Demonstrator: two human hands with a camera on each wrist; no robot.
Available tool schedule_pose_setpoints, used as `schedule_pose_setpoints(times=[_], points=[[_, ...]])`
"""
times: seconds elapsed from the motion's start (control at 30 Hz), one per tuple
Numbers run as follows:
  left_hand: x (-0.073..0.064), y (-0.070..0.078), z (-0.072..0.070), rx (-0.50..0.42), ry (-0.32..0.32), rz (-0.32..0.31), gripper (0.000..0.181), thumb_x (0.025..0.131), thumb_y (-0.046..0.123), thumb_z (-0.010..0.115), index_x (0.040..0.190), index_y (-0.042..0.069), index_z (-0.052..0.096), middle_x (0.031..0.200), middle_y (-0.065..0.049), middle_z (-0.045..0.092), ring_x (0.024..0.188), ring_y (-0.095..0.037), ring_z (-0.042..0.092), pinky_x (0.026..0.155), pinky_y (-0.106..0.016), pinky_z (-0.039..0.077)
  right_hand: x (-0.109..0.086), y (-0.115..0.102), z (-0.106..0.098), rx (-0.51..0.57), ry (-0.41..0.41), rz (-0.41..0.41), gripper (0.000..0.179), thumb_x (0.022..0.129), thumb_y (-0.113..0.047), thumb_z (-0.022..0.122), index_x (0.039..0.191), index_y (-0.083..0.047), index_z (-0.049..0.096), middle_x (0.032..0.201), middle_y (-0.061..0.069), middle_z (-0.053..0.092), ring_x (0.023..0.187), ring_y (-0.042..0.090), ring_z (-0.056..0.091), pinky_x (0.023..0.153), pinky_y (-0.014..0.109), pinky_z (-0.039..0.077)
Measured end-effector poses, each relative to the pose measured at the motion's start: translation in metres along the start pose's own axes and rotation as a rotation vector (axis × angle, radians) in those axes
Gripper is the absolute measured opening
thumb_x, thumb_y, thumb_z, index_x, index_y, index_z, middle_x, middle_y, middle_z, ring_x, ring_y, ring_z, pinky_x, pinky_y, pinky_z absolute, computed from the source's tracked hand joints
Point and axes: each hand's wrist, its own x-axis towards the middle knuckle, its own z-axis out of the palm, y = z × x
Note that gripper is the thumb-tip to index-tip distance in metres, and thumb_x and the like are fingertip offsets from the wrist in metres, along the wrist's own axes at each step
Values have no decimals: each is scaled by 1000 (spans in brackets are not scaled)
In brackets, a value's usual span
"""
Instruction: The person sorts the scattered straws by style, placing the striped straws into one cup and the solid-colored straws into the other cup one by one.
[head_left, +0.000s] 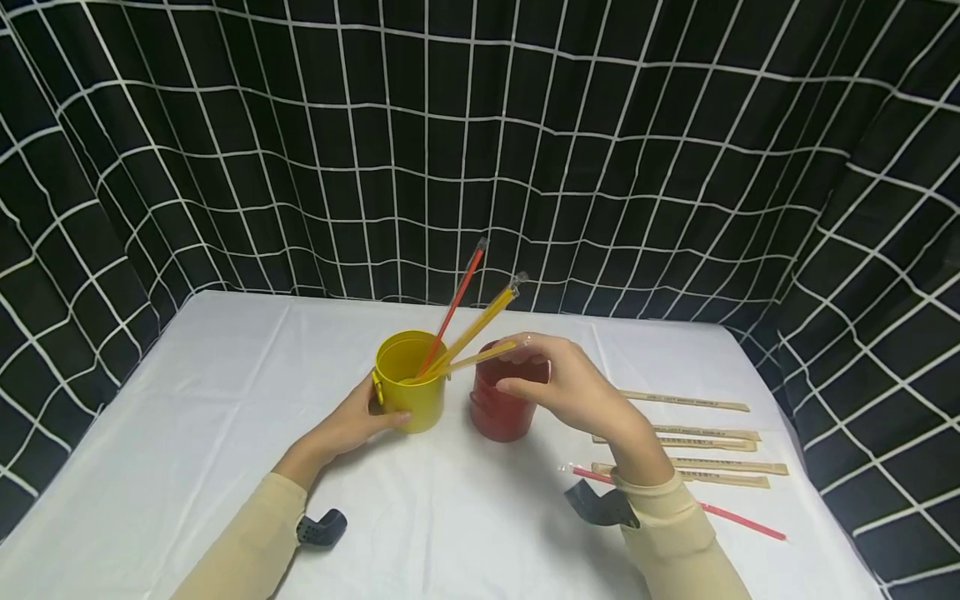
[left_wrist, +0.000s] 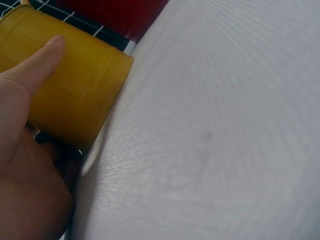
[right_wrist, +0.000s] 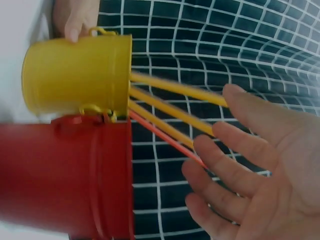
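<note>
My left hand (head_left: pixel 352 423) grips a small yellow bucket (head_left: pixel 420 407), its thumb lying across the side in the left wrist view. Several yellow straws (head_left: pixel 480 323) and one red straw (head_left: pixel 455 302), in clear wrappers, lean out of the bucket to the right. Over a dark red bucket (head_left: pixel 501 414), my right hand (head_left: pixel 573 383) has its thumb and fingers apart. In the right wrist view, its fingers (right_wrist: pixel 227 167) are loosely bent and spread beside the straws' outer ends. The thumb seems close to one yellow straw (right_wrist: pixel 180 90); whether it touches cannot be told.
Several paper-wrapped sticks (head_left: pixel 697 434) lie on the white tablecloth (head_left: pixel 225 400) to the right. A wrapped pinkish-red straw (head_left: pixel 742 522) lies nearer, partly under the right forearm. A black curtain with white grid lines (head_left: pixel 450 150) hangs behind and at both sides of the table.
</note>
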Motion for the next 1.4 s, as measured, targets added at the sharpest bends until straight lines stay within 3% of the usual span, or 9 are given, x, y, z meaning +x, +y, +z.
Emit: schedule_pose_setpoints(times=[0.23,0.4,0.73,1.13,1.4], points=[[0,1,-3,-6,-3,30,92,88,31,79,160,17,22,165,-9,31,156,-34,23,129,-57,13,-24,16,-25,-78,10,-37,38,89,-15,77,126,-10,68,119,6,74,111,23,67,99,47,54],[0,-1,-4,-18,-4,29,93,88,30,79,160,17,22,166,-9,30,157,-33,20,129,-57,11,-39,39,-32,-81,39,-7,34,92,-14,74,124,-7,69,118,9,74,106,23,68,95,41,57],[0,-5,-4,-26,-1,15,93,88,30,79,160,17,21,166,-8,29,157,-33,21,129,-57,10,-64,90,-25,-51,121,69,24,90,-10,75,113,-5,71,106,9,75,90,0,66,83,22,58],[-2,-6,3,-9,-1,18,92,89,31,78,160,20,21,167,-6,28,158,-32,19,129,-57,10,-108,114,-23,-13,101,4,23,88,0,73,111,0,71,99,10,75,85,0,67,78,20,58],[2,-8,-2,-5,6,27,91,88,30,79,159,19,24,165,-6,31,157,-32,22,129,-58,11,-128,120,-30,-86,81,43,23,86,-7,77,109,-2,73,100,9,76,85,-2,66,76,24,57]])
